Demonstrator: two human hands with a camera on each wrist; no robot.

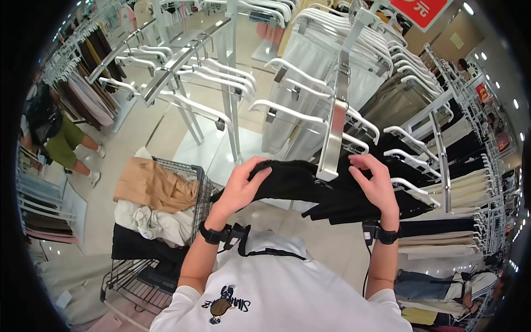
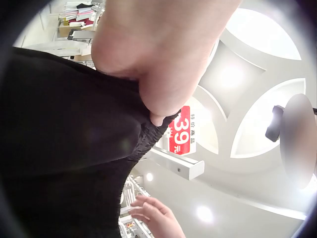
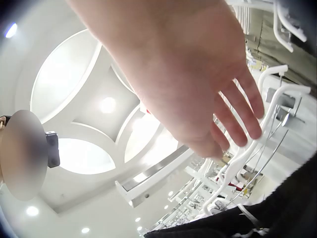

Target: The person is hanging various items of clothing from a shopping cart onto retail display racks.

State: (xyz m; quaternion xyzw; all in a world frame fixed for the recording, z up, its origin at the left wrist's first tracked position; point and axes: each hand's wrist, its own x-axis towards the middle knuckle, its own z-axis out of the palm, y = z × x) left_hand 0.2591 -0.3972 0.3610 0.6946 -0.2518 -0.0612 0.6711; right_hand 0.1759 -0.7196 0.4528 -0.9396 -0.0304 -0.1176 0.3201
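Observation:
My left hand (image 1: 243, 187) pinches the gathered waistband of a black garment (image 1: 290, 182), thumb on the near side. In the left wrist view, the black cloth (image 2: 64, 119) hangs down from that hand, its waistband crinkled. My right hand (image 1: 377, 181) is raised to the right of the metal display rail (image 1: 334, 141), with its fingers loosely spread. The right wrist view shows its palm (image 3: 193, 84) with nothing held, the fingertips beside a white hanger (image 3: 237, 161). Black cloth (image 3: 287, 208) lies below that hand.
White hangers (image 1: 293, 112) hang along the rail in front of me. A shopping cart (image 1: 204, 191) with tan trousers (image 1: 152, 182) and other clothes stands at my left. Another rail (image 1: 442, 166) runs close on the right. A person in green shorts (image 1: 66, 146) stands farther left.

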